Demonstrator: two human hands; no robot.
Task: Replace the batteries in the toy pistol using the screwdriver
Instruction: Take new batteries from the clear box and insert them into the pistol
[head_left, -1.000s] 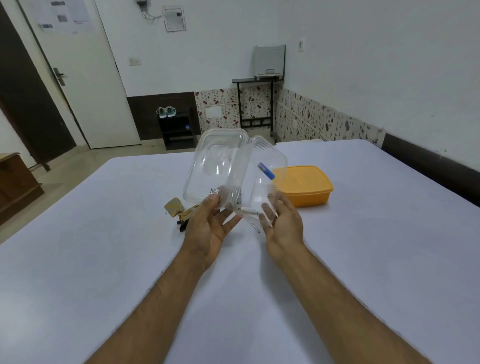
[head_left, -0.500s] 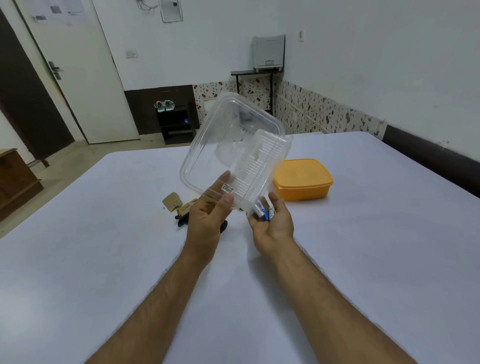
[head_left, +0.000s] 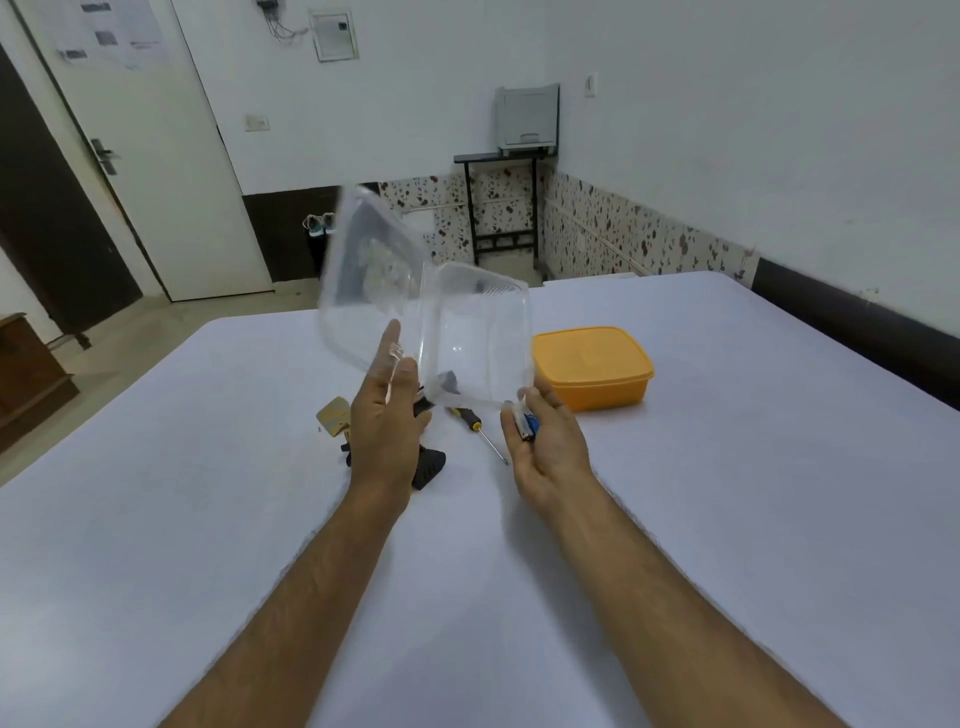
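My left hand (head_left: 387, 415) holds a clear hinged plastic container (head_left: 431, 306) tilted up above the table, its lid swung open to the left. My right hand (head_left: 545, 441) is cupped palm up just below the container's lower right corner, with blue and white batteries (head_left: 525, 423) lying against its fingers. A screwdriver (head_left: 478, 428) with a black and yellow handle lies on the table between my hands. The black and tan toy pistol (head_left: 428, 465) lies on the table, mostly hidden behind my left hand.
A closed orange plastic box (head_left: 592, 371) stands on the white table (head_left: 727, 493) just right of my right hand. Beyond the table's far edge are a door, a dark low shelf and a small black stand against the wall.
The batteries have dropped from the container into my right hand. The container has swung further open and its base now faces right. The screwdriver has come into sight under it.
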